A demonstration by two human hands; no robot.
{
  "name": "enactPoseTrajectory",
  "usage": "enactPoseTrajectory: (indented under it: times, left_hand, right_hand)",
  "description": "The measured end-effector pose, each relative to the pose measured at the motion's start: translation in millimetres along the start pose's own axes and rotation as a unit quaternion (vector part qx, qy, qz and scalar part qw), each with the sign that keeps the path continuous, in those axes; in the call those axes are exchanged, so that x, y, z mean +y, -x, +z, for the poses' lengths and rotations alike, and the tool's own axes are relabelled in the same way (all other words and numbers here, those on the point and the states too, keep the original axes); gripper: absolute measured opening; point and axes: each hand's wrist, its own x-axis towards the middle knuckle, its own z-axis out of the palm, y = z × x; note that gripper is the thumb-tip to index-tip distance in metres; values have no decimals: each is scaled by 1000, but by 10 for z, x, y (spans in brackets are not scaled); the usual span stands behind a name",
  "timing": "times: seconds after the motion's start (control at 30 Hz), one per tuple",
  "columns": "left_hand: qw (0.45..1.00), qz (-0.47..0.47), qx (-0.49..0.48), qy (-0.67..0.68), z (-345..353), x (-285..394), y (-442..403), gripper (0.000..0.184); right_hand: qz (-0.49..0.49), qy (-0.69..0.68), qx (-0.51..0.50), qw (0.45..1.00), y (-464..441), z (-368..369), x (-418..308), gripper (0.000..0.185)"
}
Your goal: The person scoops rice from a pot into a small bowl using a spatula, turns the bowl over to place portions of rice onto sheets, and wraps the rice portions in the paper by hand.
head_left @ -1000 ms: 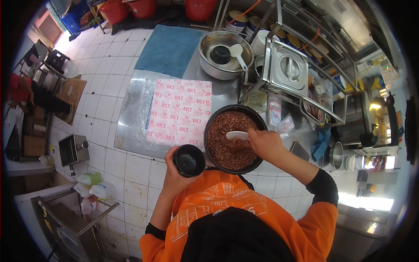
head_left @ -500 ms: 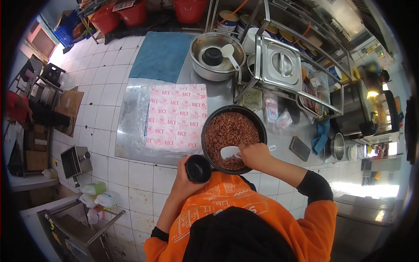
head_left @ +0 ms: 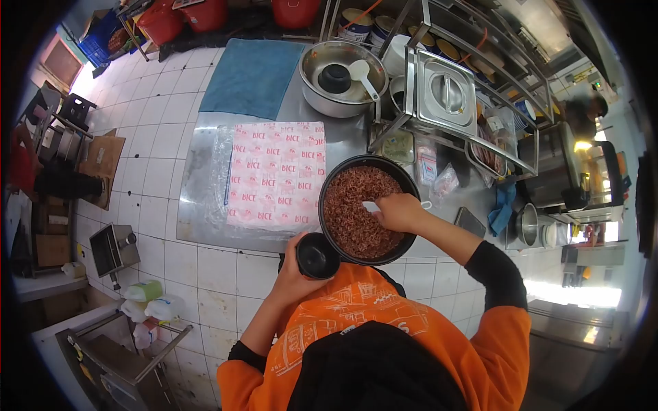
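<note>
My left hand (head_left: 290, 275) is wrapped around a small black bowl (head_left: 318, 256), tilted so that its dark inside faces up; I see no rice in it. It is held beside the near left rim of a round black pot (head_left: 325, 226). Reddish-brown cooked rice (head_left: 360, 229) lies in the pot. Over the rice, my right hand (head_left: 397, 211) grips a white rice paddle (head_left: 371, 206). The paddle's handle end shows to the right of my fist, and most of its blade is hidden by my hand or the rice.
Printed wrapping paper (head_left: 277, 175) lies left of the pot, with a blue cloth (head_left: 250, 79) behind. A steel bowl (head_left: 322, 101) holds a black mould-like piece (head_left: 334, 79) and another white paddle (head_left: 361, 72). At right stand a lidded steel pan (head_left: 445, 96) and a phone (head_left: 470, 222).
My right hand has moved the paddle away from the pot's near edge toward the middle of the rice, and less of the blade shows. The black bowl stays beside the pot.
</note>
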Motion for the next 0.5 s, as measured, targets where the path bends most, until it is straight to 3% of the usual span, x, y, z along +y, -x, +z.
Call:
enactPoseTrajectory:
  times: [0.3, 0.5]
  left_hand:
    - [1000, 1, -5, 0, -10, -137, -6, 99]
    - [998, 14, 21, -55, -46, 96, -14, 93]
  right_hand:
    - [-90, -1, -52, 995, -31, -120, -226, 32]
    - [-106, -82, -57, 989, -191, -31, 258, 34]
